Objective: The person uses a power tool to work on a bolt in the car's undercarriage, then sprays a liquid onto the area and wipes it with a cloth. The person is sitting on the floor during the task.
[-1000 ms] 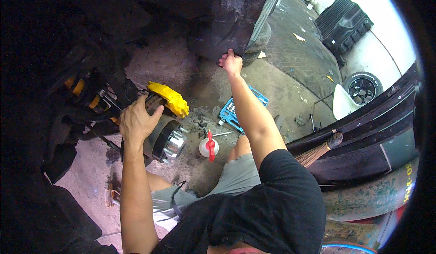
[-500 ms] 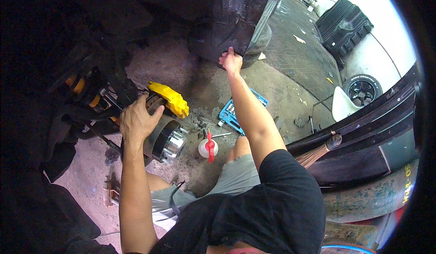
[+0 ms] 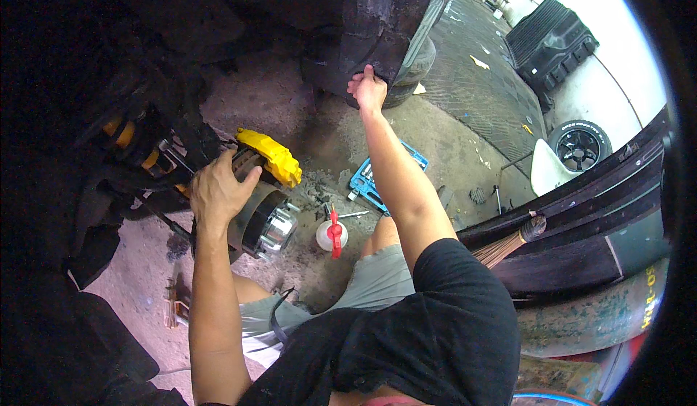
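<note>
Brake disc point(image 3: 250, 177) under the yellow caliper point(image 3: 270, 156) sits in the left hand point(image 3: 218, 192), grip closed over its edge; right hand point(image 3: 369, 90) clasps the dark fender edge point(image 3: 377, 43). Freeing the disc likely needs a steady pull.

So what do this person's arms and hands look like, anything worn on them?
Both forearms are bare. The left hand and right hand wear no gloves, with no watch or rings visible. A short black T-shirt sleeve covers the right upper arm.

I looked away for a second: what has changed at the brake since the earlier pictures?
Nothing visibly moved. The left hand still rests on the brake disc beside the yellow caliper, and the right hand still grips the dark fender edge.
</note>
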`<state>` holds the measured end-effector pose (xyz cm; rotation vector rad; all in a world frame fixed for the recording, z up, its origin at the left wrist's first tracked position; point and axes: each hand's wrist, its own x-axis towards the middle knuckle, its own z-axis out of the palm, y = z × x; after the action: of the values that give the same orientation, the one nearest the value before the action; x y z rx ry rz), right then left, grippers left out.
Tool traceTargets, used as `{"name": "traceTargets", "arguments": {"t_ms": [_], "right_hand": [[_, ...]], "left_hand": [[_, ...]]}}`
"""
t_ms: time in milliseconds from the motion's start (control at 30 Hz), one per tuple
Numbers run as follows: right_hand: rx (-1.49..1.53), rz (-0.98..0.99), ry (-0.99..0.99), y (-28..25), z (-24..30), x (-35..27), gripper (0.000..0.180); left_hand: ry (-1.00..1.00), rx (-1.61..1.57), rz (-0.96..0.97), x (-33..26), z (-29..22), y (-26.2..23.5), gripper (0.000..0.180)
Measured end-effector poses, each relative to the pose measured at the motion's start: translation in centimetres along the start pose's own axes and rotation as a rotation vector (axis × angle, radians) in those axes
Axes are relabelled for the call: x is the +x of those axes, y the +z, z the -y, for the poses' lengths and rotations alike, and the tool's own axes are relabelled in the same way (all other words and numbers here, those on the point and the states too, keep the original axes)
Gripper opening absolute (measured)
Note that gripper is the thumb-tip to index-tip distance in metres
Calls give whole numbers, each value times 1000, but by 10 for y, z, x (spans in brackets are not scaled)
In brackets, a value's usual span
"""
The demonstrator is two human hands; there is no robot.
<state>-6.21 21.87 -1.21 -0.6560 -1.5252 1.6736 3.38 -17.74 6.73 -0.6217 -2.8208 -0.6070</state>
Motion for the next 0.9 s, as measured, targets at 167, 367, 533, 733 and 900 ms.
{"name": "traceTargets", "arguments": {"t_ms": [167, 367, 533, 733, 900], "right_hand": [[57, 134, 95, -19, -55, -23, 22], [-365, 298, 202, -119, -193, -92, 25], [-878, 790, 196, -196, -241, -139, 27], [-1091, 782, 326, -199, -244, -193, 40], [-1275, 924, 173, -202, -256, -195, 36]], "left_hand": [[-9, -9, -11, 0, -2, -2, 63], [-1, -9, 17, 2, -4, -5, 63], [60, -13, -60, 3, 2, 9, 62], [-8, 30, -13, -3, 1, 1, 61], [-48, 47, 5, -3, -2, -1, 62]]}}
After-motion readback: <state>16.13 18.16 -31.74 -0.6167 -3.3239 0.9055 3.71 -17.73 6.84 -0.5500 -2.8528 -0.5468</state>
